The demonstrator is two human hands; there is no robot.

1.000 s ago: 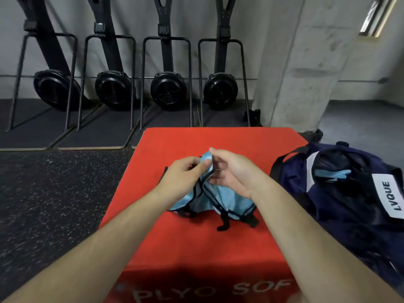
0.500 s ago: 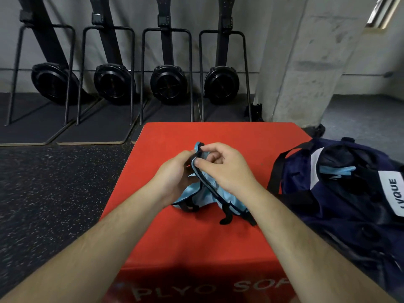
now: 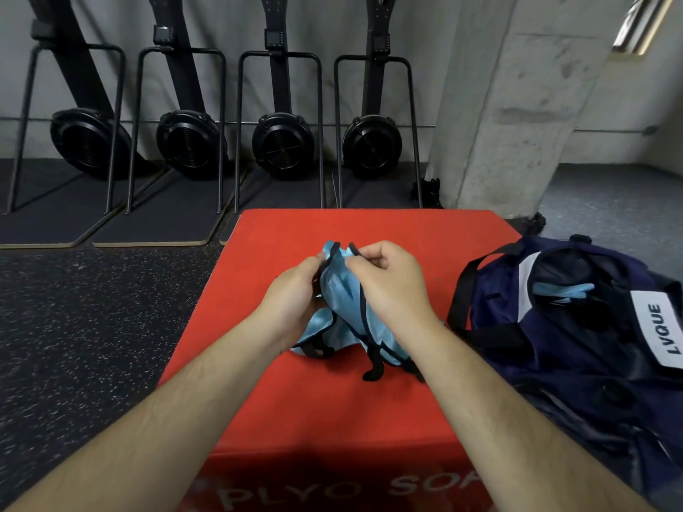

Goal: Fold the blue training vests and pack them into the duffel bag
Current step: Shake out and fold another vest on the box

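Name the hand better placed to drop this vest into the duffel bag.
Right, probably: the right hand pinches the vest and lies nearer the duffel bag on that side; the left hand would reach across.

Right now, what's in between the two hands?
The blue vest: the left hand and right hand grip its top edge above the red box, seen in the head view.

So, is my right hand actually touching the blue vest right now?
Touching. The head view shows the right hand pinching the dark-trimmed top edge of the blue vest, with no gap between them.
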